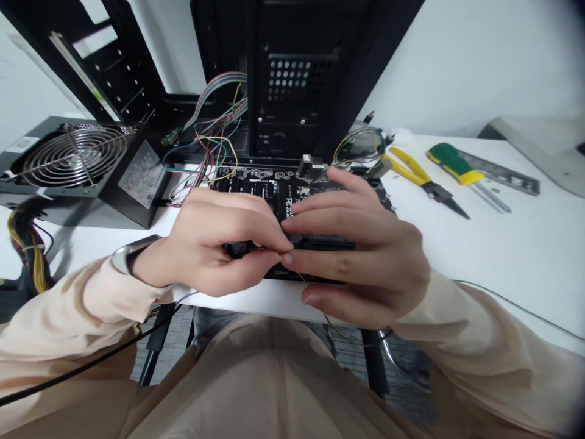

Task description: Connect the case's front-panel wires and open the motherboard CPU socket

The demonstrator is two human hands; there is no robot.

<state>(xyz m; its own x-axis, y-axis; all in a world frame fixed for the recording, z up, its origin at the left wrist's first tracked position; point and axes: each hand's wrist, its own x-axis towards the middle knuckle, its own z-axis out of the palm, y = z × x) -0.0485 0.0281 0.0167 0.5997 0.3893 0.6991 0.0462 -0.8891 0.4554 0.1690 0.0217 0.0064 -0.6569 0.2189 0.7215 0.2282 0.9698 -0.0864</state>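
Note:
My left hand (pixel 223 238) is closed in a pinch, thumb against index finger, on a thin yellowish wire (pixel 325 317). From the fingertips this wire runs down past the table's front edge. My right hand (pixel 361 256) is held over from the other side, fingers stretched and apart. Its index fingertip meets the left fingertips at the wire, while the thumb stays separate below. Under both hands lies a black motherboard (pixel 256 183) with slots and white print, largely covered by them. The wire's upper end is hidden in the pinch.
Behind the board stands a black computer case (pixel 297 110), with thin coloured wires (pixel 214 146) beside it. A power supply (pixel 82 164) is at left. Yellow-handled pliers (pixel 420 177), a green-and-yellow screwdriver (pixel 457 164) and a metal strip (pixel 507 174) lie at right.

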